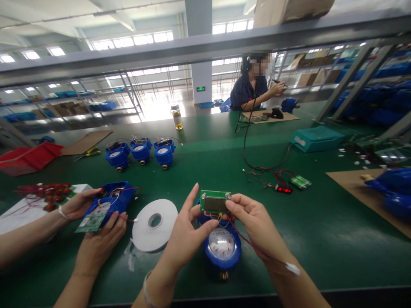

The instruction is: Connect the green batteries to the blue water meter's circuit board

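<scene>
The left hand [184, 233] and right hand [253, 220] pinch a small green circuit board [215, 202] by its opposite edges. Just beneath that grip sits a blue water meter [222, 248], wired to the board; a white tape roll [154, 224] lies just left of the left hand.

A long green workbench [321, 222] ran through a big hall. Metal racks [96, 92] lined both sides, stacked with blue goods and cardboard boxes. A grey pillar [201, 77] stood at the far end, and daylight came through high windows [131, 41], glaring off the polished floor [154, 107].
</scene>
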Available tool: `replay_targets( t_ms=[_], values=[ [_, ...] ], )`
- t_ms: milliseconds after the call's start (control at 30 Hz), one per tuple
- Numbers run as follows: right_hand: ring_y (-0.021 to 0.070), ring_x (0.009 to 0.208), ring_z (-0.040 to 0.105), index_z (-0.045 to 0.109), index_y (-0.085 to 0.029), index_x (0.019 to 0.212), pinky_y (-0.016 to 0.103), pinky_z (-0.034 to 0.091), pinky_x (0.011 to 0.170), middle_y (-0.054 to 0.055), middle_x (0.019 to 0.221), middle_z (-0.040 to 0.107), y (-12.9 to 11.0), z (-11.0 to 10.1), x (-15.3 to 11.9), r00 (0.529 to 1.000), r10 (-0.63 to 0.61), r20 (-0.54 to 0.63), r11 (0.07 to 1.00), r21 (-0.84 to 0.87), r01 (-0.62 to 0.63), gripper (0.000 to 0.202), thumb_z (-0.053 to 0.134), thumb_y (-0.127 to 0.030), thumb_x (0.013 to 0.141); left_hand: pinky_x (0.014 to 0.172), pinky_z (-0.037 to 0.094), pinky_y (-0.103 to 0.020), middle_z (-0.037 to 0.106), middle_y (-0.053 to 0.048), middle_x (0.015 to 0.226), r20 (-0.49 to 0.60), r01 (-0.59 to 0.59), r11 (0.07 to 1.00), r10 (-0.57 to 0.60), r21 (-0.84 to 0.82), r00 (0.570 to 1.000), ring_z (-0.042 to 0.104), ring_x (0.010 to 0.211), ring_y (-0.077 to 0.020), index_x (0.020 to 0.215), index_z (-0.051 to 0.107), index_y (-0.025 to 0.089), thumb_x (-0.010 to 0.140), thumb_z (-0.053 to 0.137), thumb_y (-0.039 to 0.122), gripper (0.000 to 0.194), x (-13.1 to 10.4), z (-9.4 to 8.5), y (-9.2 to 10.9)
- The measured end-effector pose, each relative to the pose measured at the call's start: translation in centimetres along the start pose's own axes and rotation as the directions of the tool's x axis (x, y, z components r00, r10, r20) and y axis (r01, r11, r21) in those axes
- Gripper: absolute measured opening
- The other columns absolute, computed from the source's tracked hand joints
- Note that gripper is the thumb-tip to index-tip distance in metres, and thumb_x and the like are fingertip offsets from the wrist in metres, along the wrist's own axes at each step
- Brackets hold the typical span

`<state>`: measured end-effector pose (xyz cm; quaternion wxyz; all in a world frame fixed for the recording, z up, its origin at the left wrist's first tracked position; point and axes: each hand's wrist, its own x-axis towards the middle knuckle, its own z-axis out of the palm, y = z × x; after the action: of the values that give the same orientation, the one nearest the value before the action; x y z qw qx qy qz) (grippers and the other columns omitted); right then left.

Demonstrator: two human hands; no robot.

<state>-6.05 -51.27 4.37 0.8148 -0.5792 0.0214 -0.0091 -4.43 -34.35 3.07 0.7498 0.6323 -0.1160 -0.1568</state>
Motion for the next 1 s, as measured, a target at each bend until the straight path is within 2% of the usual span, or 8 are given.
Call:
replay_targets(
  t_ms=[167, 233, 400, 533, 667, 800, 933, 1000],
  values=[
    [0.0107, 0.060, 0.053, 0.065, -0.013, 0.081, 0.020, 0.045, 0.059, 0.001, 0.069, 0.059, -0.3, 0.2, 0.2, 0.999, 0.048, 0.024, 0.999, 0.001, -0.048, 0.038, 0.082, -0.045, 0.069, 0.101, 0.045, -0.032, 0.065, -0.005, 0.121, -0.050, -0.043, 0.994, 0.048, 0.099, 0.998, 0.060, 0.113, -0.0209, 0.139, 0.040, 0.023, 0.079, 0.073, 0.032, 0.069, 0.2, 0.3, 0.1],
    [0.0109, 0.059, 0.053, 0.064, -0.013, 0.080, 0.021, 0.045, 0.058, 0.000, 0.068, 0.058, -0.3, 0.3, 0.3, 0.998, 0.060, 0.019, 0.998, -0.014, -0.060, 0.040, 0.082, -0.047, 0.068, 0.101, 0.045, -0.032, 0.065, -0.006, 0.121, -0.068, -0.056, 0.989, 0.066, 0.134, 0.995, 0.060, 0.112, -0.0212, 0.135, 0.045, 0.022, 0.079, 0.072, 0.032, 0.063, 0.1, 0.2, -0.1],
    [0.0129, 0.059, 0.052, 0.063, -0.014, 0.078, 0.023, 0.045, 0.057, 0.001, 0.066, 0.057, -0.1, 0.4, 0.5, 0.999, 0.051, -0.018, 0.997, -0.064, -0.052, 0.043, 0.080, -0.051, 0.066, 0.097, 0.046, -0.025, 0.067, -0.003, 0.113, -0.162, -0.108, 0.991, 0.120, 0.080, 0.979, 0.060, 0.110, -0.0172, 0.129, 0.051, 0.024, 0.077, 0.075, 0.030, 0.058, 0.1, -0.2, -0.9],
    [0.0106, 0.058, 0.051, 0.064, -0.012, 0.079, 0.021, 0.041, 0.056, 0.001, 0.066, 0.059, 0.3, 0.2, 0.7, 0.999, 0.028, -0.017, 0.999, -0.017, -0.028, 0.043, 0.081, -0.050, 0.068, 0.086, 0.051, -0.020, 0.065, 0.001, 0.096, -0.193, -0.150, 0.987, 0.158, 0.053, 0.968, 0.064, 0.095, -0.0123, 0.127, 0.053, 0.025, 0.077, 0.075, 0.032, 0.054, 0.2, -0.2, -0.6],
    [0.0092, 0.058, 0.050, 0.063, -0.012, 0.082, 0.019, 0.039, 0.056, 0.001, 0.069, 0.061, 0.9, 0.0, 1.0, 1.000, -0.013, -0.022, 1.000, 0.000, 0.013, 0.040, 0.079, -0.047, 0.072, 0.078, 0.054, -0.022, 0.058, 0.003, 0.091, -0.190, -0.144, 0.986, 0.158, 0.088, 0.969, 0.066, 0.081, -0.0115, 0.131, 0.047, 0.030, 0.080, 0.071, 0.034, 0.057, 0.4, -0.1, 0.0],
    [0.0119, 0.061, 0.054, 0.062, -0.011, 0.092, 0.022, 0.039, 0.058, 0.002, 0.070, 0.064, 2.0, -0.6, 1.4, 0.999, -0.022, -0.039, 0.998, -0.066, 0.019, 0.042, 0.076, -0.048, 0.075, 0.070, 0.050, -0.025, 0.056, 0.003, 0.091, -0.212, -0.058, 0.941, 0.135, 0.334, 0.968, 0.062, 0.071, -0.0107, 0.134, 0.045, 0.031, 0.083, 0.064, 0.037, 0.055, 0.7, -0.3, -0.2],
    [0.0137, 0.059, 0.054, 0.056, -0.011, 0.117, 0.025, 0.038, 0.059, -0.001, 0.065, 0.063, 3.1, -1.3, 1.8, 0.993, -0.078, -0.094, 0.961, -0.271, 0.050, 0.054, 0.072, -0.044, 0.077, 0.075, 0.048, -0.035, 0.059, -0.001, 0.089, -0.200, -0.004, 0.781, 0.165, 0.625, 0.966, 0.057, 0.069, -0.0150, 0.135, 0.048, 0.024, 0.083, 0.055, 0.040, 0.055, 0.7, -0.4, -0.6],
    [0.0145, 0.059, 0.054, 0.058, -0.011, 0.115, 0.026, 0.038, 0.059, -0.001, 0.066, 0.064, 3.3, -1.5, 1.9, 0.991, -0.098, -0.095, 0.932, -0.357, 0.058, 0.051, 0.070, -0.044, 0.078, 0.082, 0.046, -0.041, 0.059, -0.003, 0.086, -0.192, -0.014, 0.702, 0.214, 0.712, 0.958, 0.057, 0.077, -0.0197, 0.132, 0.051, 0.020, 0.081, 0.054, 0.040, 0.056, 0.6, -0.4, -0.7]
  ],
)
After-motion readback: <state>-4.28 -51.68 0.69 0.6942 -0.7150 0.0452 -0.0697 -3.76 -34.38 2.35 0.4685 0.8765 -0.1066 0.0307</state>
